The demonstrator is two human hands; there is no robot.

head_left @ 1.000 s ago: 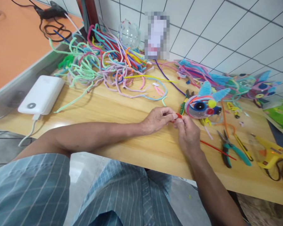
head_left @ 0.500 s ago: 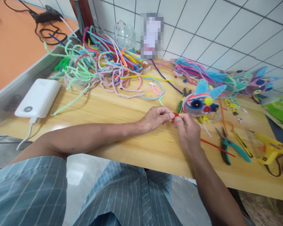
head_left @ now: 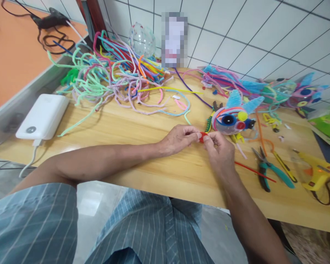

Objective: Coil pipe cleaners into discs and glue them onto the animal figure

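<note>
Between the fingertips of both hands is a small rounded piece of red pipe cleaner [head_left: 202,137], partly covered by the thumbs. My left hand [head_left: 180,139] pinches its left side, and my right hand [head_left: 219,146] pinches the right side. A straight red pipe cleaner [head_left: 255,172] lies on the table by my right wrist. Just beyond my right hand stands a clear plastic figure [head_left: 227,121] with blue ears, a dark round eye and a red nose. Green-handled pliers [head_left: 209,124] lie behind my fingers, partly hidden by the figure.
Tangled pipe cleaners [head_left: 112,79] cover the back left, near a white power bank [head_left: 42,116] with its cable. At right lie teal-handled pliers [head_left: 272,170], a yellow cutter [head_left: 284,167] and a yellow glue gun [head_left: 319,170]. A second figure [head_left: 304,93] stands behind, against the tiled wall.
The red piece has turned between my fingertips and shows more of its face. Both hands stay almost in place, and the camera view has shifted slightly.
</note>
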